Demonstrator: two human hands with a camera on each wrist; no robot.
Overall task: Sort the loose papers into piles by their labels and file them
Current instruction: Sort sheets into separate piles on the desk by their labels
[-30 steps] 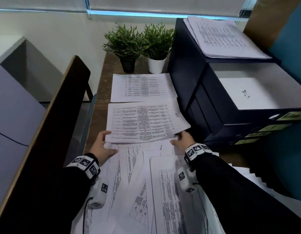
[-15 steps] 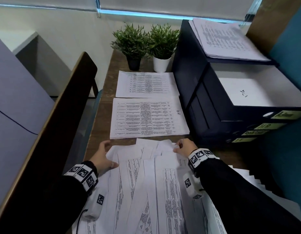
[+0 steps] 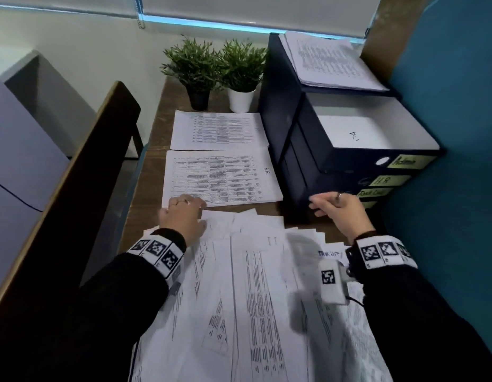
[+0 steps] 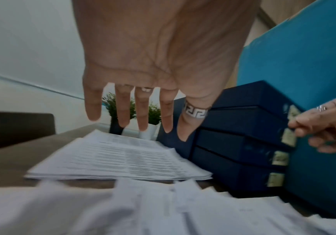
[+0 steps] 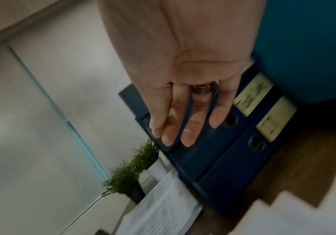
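While the loose papers (image 3: 247, 285) lie fanned in thin, overlapping sheets on the wood-grain worktop (image 3: 140, 216), the left hand (image 3: 184, 219) hovers with straight fingers at the squared HR pile (image 3: 220, 177); the right hand (image 3: 341, 213), loosely curled and empty, hangs beside the stacked, boxy navy binders (image 3: 322, 172).

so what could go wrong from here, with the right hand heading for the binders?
1. The right hand reaches toward the stacked dark blue binders. The top one lies open with loose white sheets on its raised cover; pulling a lower binder could spill them.
2. The fanned unsorted papers lie under both sleeves, so an arm sweep may scatter them.
3. The left hand rests at the HR pile edge and could skew it.
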